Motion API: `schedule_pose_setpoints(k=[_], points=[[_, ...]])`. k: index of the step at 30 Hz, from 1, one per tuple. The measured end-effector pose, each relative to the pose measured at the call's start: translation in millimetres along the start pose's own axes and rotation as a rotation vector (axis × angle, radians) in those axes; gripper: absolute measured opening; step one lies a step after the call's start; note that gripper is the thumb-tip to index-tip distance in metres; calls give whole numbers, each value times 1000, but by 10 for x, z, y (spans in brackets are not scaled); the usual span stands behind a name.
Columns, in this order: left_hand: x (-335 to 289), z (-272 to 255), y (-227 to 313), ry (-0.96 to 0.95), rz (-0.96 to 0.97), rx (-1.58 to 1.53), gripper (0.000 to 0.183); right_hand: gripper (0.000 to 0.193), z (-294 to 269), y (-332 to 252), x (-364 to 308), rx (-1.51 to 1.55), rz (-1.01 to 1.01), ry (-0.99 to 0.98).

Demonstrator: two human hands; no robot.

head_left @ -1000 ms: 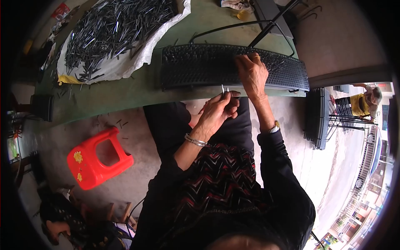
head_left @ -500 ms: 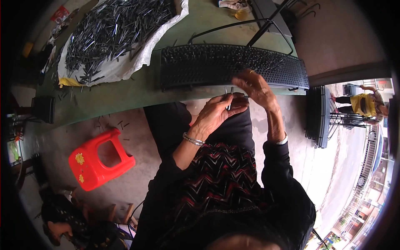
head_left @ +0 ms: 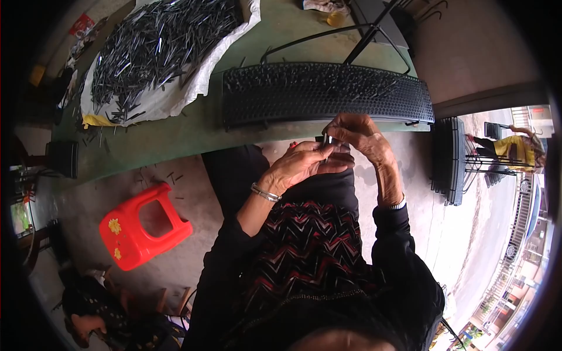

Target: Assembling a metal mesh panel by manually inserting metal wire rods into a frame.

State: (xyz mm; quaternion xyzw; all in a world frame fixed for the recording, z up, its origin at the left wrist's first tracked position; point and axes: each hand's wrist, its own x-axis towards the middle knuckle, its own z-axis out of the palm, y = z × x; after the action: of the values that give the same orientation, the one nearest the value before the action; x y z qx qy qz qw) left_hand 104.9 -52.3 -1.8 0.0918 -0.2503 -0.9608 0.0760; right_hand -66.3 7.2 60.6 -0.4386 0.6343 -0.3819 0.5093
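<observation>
Over my lap, close to the table edge, my left hand [head_left: 301,159] has its fingers closed round a few thin dark strips [head_left: 328,140]. My right hand [head_left: 358,133] meets it from the right, thumb and fingers pinched at the upper ends of these strips. How many strips are held is hidden by the fingers. Just beyond both hands lies a long black perforated panel [head_left: 275,105], with many small pieces standing in its far rows of holes. A thin black metal frame [head_left: 319,36] stands behind it. At the left, black strips [head_left: 167,44] are heaped on a white sack [head_left: 190,96].
The green table [head_left: 175,138] ends just before my lap. A red plastic stool [head_left: 132,237] is on the floor to the left. Stacked black panels [head_left: 448,161] stand at the right. Farther right, a person in yellow [head_left: 515,146] handles a dark panel outdoors.
My right hand has come down from the perforated panel to my left hand, and its fingers have closed on the strips. The left hand stays nearly in place.
</observation>
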Motion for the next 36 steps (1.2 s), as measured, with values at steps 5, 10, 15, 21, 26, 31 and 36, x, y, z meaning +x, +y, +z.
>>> schedule_pose_setpoints(k=[5,10,15,21,26,31,36], points=[[37,-67,-13,55,-8,-9,41,10,66,101,29,39,-207,212],[11,-114,-47,169,15,14,44,7,0,108,246,-191,-364,662],[-9,-168,-183,132,-15,35,46,7,31,259,456,-414,-476,851],[-100,-197,-153,182,0,51,45,6,86,332,551,-594,-520,896],[-124,-186,-100,230,22,84,46,9,133,286,583,-889,-480,958],[-189,-103,26,243,100,141,40,9,97,277,542,-789,-480,877],[-294,-201,51,293,166,135,37,15,189,254,535,-839,-408,874]])
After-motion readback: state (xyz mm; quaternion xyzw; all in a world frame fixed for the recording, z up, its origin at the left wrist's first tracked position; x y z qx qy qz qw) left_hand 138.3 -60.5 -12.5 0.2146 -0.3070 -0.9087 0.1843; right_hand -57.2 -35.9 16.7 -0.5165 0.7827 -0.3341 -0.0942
